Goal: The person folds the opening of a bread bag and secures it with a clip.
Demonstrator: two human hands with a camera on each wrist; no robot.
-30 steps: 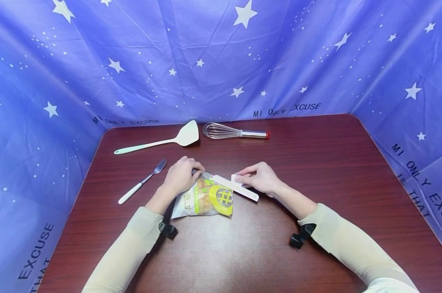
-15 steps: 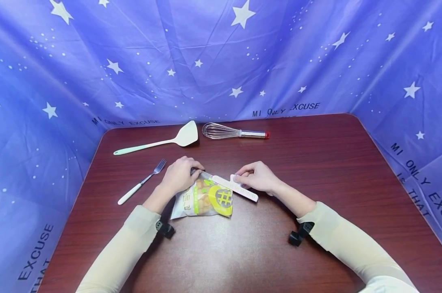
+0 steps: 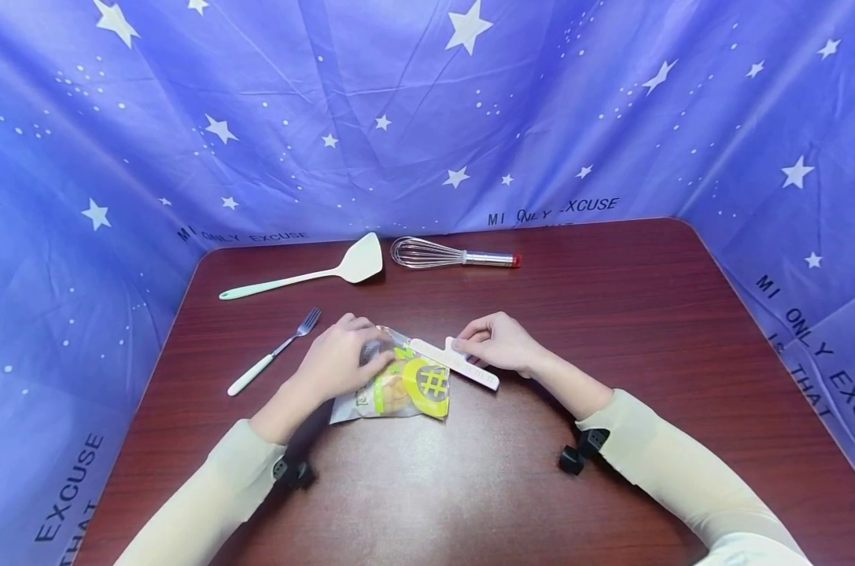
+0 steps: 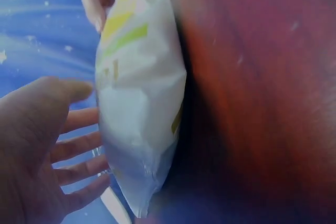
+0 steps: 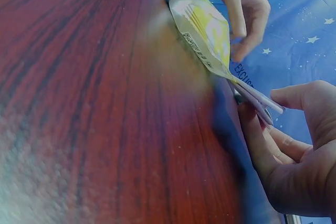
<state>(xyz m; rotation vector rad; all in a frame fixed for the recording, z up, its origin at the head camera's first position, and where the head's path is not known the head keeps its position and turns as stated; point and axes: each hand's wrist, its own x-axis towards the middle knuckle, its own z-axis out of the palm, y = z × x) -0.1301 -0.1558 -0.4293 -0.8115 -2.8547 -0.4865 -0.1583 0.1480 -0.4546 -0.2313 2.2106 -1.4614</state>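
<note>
A snack bag [image 3: 397, 397] with yellow-green print lies on the table, its right-hand edge in a long pale bag clip [image 3: 478, 375]. My right hand [image 3: 506, 344] pinches the clip's tab between thumb and fingers; in the right wrist view the thumb is on one side of the clip [image 5: 252, 98] and fingers on the other. My left hand [image 3: 338, 360] hovers over the bag's left part with fingers spread and loosely bent. In the left wrist view that hand [image 4: 39, 145] is beside the bag [image 4: 139, 98], its fingertips right at the bag's side.
A fork [image 3: 274, 354] with a white handle lies left of the left hand. Behind the hands, a pale spatula [image 3: 362, 259] and a wire whisk [image 3: 489, 259] lie near the table's [image 3: 611, 299] back edge. A starry blue curtain [image 3: 413, 118] surrounds the table.
My left hand has let go of the bag's upper corner, and its fingers have spread as the forearm drew back left. The right hand and clip have stayed nearly still.
</note>
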